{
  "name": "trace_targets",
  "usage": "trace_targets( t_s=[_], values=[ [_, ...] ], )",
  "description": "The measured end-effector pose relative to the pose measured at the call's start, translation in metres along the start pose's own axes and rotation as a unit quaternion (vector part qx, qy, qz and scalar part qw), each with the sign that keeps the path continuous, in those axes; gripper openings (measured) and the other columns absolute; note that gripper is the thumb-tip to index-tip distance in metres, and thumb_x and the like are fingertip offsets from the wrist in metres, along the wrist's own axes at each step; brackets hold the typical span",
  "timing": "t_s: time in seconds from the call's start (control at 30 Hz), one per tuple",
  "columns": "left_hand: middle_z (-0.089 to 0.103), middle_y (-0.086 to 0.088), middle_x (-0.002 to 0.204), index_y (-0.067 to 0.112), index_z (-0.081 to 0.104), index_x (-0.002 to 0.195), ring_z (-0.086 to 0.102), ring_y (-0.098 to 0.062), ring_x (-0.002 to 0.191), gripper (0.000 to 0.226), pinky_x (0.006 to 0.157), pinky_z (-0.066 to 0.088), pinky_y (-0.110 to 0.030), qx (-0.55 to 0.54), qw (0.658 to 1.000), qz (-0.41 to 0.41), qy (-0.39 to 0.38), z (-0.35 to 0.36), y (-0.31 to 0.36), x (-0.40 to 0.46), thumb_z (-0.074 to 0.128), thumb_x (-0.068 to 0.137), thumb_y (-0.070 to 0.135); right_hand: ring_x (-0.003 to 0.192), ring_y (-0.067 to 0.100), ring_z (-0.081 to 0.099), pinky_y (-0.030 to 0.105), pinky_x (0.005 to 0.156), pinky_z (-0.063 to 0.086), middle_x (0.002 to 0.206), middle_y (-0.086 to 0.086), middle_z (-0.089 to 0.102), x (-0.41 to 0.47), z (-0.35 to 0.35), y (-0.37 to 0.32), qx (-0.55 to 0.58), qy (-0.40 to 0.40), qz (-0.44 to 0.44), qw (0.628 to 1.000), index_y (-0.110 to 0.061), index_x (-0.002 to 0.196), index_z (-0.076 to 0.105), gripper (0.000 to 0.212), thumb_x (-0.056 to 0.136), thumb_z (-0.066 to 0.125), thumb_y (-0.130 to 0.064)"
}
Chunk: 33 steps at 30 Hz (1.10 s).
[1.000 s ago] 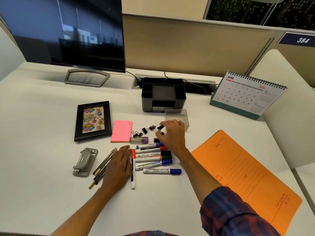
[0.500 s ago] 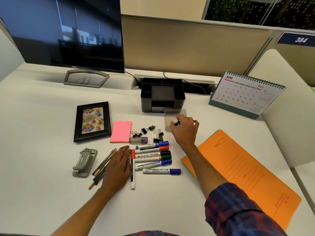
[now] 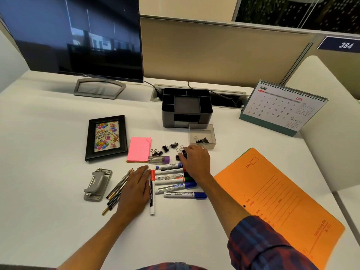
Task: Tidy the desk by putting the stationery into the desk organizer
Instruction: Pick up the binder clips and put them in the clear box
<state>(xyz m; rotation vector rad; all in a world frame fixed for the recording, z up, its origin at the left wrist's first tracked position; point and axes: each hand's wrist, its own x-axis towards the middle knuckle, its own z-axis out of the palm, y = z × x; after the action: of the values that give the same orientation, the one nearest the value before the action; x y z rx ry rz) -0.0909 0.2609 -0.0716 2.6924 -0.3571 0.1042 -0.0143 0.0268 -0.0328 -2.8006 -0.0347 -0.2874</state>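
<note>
Head view: white desk [image 3: 48, 191], beige partition [image 3: 214, 51]; left hand [image 3: 134, 190] flat, right hand [image 3: 196, 162] pinching binder clip [image 3: 184, 153].

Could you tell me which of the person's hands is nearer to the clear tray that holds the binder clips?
The right hand. It sits just in front of the clear tray, at the loose binder clips. The left hand lies flat farther off, beside the markers.

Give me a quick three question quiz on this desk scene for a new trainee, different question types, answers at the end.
1. True or false: the clear tray already holds binder clips.
2. Which hand is over the loose binder clips: A left, B right?
3. Fill in: the left hand rests flat between the pencils and the ____.

Key: 1 true. 2 B, the right hand. 3 markers.
</note>
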Motion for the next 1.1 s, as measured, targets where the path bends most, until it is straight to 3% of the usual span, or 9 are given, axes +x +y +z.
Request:
trace_targets(
  t_s=[0.13, 0.43, 0.77, 0.9, 1.0, 1.1],
  values=[
    [0.049, -0.006, 0.145, 0.011, 0.050, 0.139, 0.043, -0.021, 0.135, 0.053, 0.118, 0.024, -0.036, -0.001, 1.000, -0.003, 0.000, 0.000, 0.000, 0.000, 0.025, 0.098, 0.035, 0.084, 0.021, 0.063, 0.033, 0.068, 0.049, 0.094, 0.003, 0.068, 0.001, -0.004, -0.010, -0.017, -0.017, 0.027, 0.999, -0.015, 0.100, 0.069, 0.038, 0.095, 0.049, -0.047],
    [0.051, -0.008, 0.143, 0.010, 0.053, 0.136, 0.046, -0.023, 0.132, 0.050, 0.119, 0.014, -0.027, -0.006, 1.000, -0.005, -0.002, -0.002, 0.002, -0.001, 0.029, 0.098, 0.032, 0.089, 0.025, 0.063, 0.034, 0.071, 0.049, 0.109, 0.009, 0.064, 0.012, -0.006, -0.021, -0.028, -0.071, 0.056, 0.995, -0.009, 0.104, 0.071, 0.028, 0.097, 0.048, -0.023],
    [0.050, -0.007, 0.144, 0.011, 0.052, 0.138, 0.044, -0.022, 0.134, 0.053, 0.118, 0.022, -0.034, -0.001, 1.000, -0.004, 0.000, -0.003, 0.003, -0.001, 0.026, 0.098, 0.034, 0.089, 0.025, 0.061, 0.032, 0.069, 0.044, 0.101, 0.007, 0.062, 0.012, -0.008, -0.021, 0.070, -0.068, 0.107, 0.989, -0.008, 0.099, 0.069, 0.018, 0.089, 0.059, -0.020],
    [0.050, -0.007, 0.145, 0.011, 0.051, 0.138, 0.044, -0.022, 0.134, 0.053, 0.117, 0.022, -0.033, 0.005, 1.000, -0.006, 0.000, -0.003, 0.004, -0.001, 0.027, 0.098, 0.035, 0.074, 0.025, 0.058, 0.026, 0.056, 0.039, 0.082, 0.007, 0.063, 0.017, -0.003, -0.018, 0.145, -0.080, 0.144, 0.976, -0.009, 0.074, 0.064, 0.007, 0.080, 0.064, -0.013],
    [0.050, -0.007, 0.144, 0.011, 0.052, 0.138, 0.044, -0.022, 0.133, 0.053, 0.118, 0.019, -0.030, 0.002, 1.000, -0.007, 0.000, -0.004, 0.005, -0.001, 0.027, 0.098, 0.035, 0.084, 0.024, 0.064, 0.029, 0.069, 0.051, 0.090, 0.009, 0.071, 0.020, -0.002, -0.015, 0.196, -0.083, 0.152, 0.965, -0.009, 0.089, 0.074, 0.014, 0.078, 0.065, -0.005],
    [0.050, -0.006, 0.144, 0.012, 0.051, 0.139, 0.044, -0.021, 0.134, 0.052, 0.118, 0.015, -0.027, 0.003, 1.000, -0.006, 0.001, -0.004, 0.004, -0.001, 0.028, 0.098, 0.034, 0.092, 0.021, 0.065, 0.030, 0.082, 0.053, 0.101, 0.007, 0.072, 0.020, -0.001, -0.013, 0.219, -0.078, 0.155, 0.960, -0.010, 0.101, 0.075, 0.023, 0.081, 0.065, -0.005]
  ],
)
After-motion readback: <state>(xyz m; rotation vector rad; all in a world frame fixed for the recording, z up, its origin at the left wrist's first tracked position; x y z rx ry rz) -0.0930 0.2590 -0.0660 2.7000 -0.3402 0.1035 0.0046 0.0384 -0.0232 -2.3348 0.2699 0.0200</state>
